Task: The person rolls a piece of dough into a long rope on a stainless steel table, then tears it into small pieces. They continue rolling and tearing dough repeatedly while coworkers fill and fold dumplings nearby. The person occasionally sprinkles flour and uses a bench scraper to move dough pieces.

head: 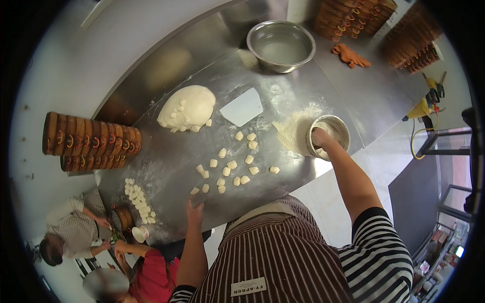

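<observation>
My right hand (320, 138) reaches into a round metal pot (345, 127) of flour (329, 128); its fingers are hidden inside. Loose flour (293, 128) is spread on the steel worktop (172, 161) beside the pot. My left hand (194, 212) hovers at or just above the near edge, thumb apart from the fingers, holding nothing that I can see. Closest to it are small cut dough pieces (194, 191), part of a scatter of several (232, 164) across the middle. Behind them rest a large dough mass (189, 106) and a flat white dough scraper (242, 107).
A steel basin of water (280, 45) stands at the back. Stacked bamboo steamers (91, 136) rise at left, more steamers (344, 17) at back right, near an orange cloth (350, 56). Dough lumps (140, 200) line the left end, where two people (151, 274) work beside a cup (140, 234).
</observation>
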`<state>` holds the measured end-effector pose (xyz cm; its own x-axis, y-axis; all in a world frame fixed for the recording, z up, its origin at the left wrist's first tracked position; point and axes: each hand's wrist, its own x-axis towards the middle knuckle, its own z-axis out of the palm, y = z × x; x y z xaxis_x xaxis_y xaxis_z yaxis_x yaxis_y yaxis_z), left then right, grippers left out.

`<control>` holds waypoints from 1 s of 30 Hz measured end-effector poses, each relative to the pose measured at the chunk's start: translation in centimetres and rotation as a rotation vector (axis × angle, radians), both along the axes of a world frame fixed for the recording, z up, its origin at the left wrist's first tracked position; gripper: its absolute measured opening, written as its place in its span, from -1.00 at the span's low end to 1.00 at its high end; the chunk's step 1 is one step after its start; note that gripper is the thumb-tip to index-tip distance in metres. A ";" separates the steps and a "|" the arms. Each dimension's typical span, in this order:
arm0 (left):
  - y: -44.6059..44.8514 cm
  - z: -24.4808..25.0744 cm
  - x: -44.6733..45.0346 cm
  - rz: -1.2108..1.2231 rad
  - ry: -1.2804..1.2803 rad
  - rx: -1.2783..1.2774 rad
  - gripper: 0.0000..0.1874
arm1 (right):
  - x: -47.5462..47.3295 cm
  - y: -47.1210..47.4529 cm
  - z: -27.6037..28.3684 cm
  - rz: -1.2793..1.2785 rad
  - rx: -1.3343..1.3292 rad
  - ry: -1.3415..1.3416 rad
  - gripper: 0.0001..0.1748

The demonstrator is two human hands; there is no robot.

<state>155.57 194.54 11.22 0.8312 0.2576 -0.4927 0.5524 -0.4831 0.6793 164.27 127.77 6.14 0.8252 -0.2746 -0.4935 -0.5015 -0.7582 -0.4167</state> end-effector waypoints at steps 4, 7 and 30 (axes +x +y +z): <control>0.7 0.4 1.3 -0.049 0.104 0.288 -0.19 | -1.2 -0.1 1.9 -0.004 -0.068 -0.079 -0.62; 1.0 -0.6 3.4 0.000 0.052 0.177 -0.19 | -2.1 -1.1 7.7 -0.106 -0.203 -0.224 -0.65; 12.0 0.3 -1.7 -0.167 0.179 -0.277 -0.36 | -4.2 36.4 5.9 -0.589 1.086 0.030 -0.71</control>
<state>153.85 206.50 11.48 0.7449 -0.0378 -0.6661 0.6035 -0.3875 0.6969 160.02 164.17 12.08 0.6993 -0.0367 -0.7139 -0.6692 0.3175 -0.6718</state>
